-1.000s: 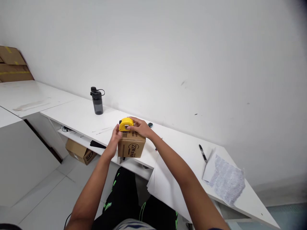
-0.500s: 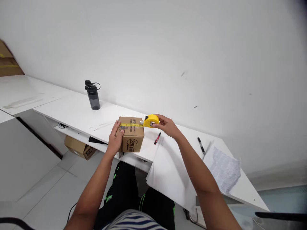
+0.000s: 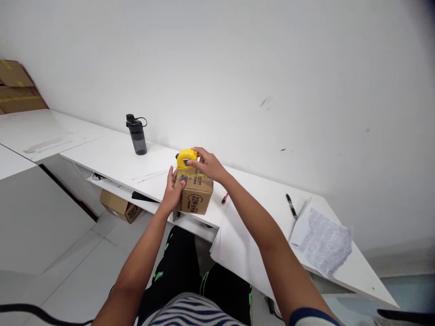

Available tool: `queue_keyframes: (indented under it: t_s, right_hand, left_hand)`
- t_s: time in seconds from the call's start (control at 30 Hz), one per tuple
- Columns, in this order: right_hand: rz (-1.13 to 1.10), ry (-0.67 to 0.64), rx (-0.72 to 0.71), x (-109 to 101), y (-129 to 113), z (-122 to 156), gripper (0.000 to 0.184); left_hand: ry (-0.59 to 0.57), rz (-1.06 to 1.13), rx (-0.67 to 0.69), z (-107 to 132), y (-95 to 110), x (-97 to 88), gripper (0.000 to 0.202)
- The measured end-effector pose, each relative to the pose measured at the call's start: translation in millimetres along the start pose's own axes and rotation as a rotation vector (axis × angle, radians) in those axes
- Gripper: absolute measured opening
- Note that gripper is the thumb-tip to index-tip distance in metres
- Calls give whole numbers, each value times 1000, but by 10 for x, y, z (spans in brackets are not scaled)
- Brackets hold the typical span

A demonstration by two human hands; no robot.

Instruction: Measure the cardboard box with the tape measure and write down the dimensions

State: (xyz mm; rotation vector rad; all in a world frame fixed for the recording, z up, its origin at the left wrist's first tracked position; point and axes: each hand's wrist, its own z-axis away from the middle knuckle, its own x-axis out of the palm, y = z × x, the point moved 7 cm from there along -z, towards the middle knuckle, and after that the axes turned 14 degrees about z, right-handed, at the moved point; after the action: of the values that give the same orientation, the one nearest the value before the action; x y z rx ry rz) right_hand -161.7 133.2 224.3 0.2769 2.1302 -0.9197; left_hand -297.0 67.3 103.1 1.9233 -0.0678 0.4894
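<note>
A small brown cardboard box [image 3: 195, 199] with black print sits at the front edge of the white desk. My left hand [image 3: 172, 194] grips its left side, thumb resting on the top. Between the fingers and thumb of my right hand [image 3: 211, 166] is a yellow tape measure [image 3: 186, 160], held just above the box's top near my left fingertips. A yellow strip runs along the top; I cannot tell whether it is the drawn-out blade or packing tape. Right of the box lies a red and black pen [image 3: 224, 198], partly behind my right forearm.
A dark water bottle [image 3: 138, 141] stands toward the wall. White paper sheets [image 3: 238, 246] hang over the front edge; a black marker [image 3: 291, 206] and written paper [image 3: 322, 242] lie at right. Under the desk is another carton [image 3: 118, 206]; larger boxes [image 3: 20, 93] are far left.
My right hand has brought the tape measure leftward, from beyond the box's right end to above its top left. My left hand stays on the box. The view has shifted slightly.
</note>
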Motion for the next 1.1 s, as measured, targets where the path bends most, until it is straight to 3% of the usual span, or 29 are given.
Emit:
queue_keyframes:
  t_s: [0.13, 0.23, 0.37, 0.57, 0.73, 0.97, 1.1]
  right_hand:
    - [137, -77, -64, 253, -137, -103, 50]
    - [165, -90, -85, 291, -134, -13, 46]
    - [151, -70, -68, 100, 17, 297, 47]
    - [41, 16, 172, -424, 685, 911, 54]
    - [-133, 47, 272, -551, 989, 1125, 59]
    - [-137, 70, 194, -441, 723, 807, 57]
    - [-24, -24, 74, -88, 370, 438, 57]
  left_hand:
    - [-2, -56, 41, 25, 47, 10, 69]
    - [42, -142, 30, 54, 52, -31, 61]
    - [131, -272, 77, 78, 95, -74, 55]
    - [141, -260, 78, 64, 103, -51, 54]
    - [158, -240, 45, 34, 67, -72, 56]
    - [160, -207, 41, 10, 8, -80, 54]
    - [156, -209, 57, 25, 15, -71, 53]
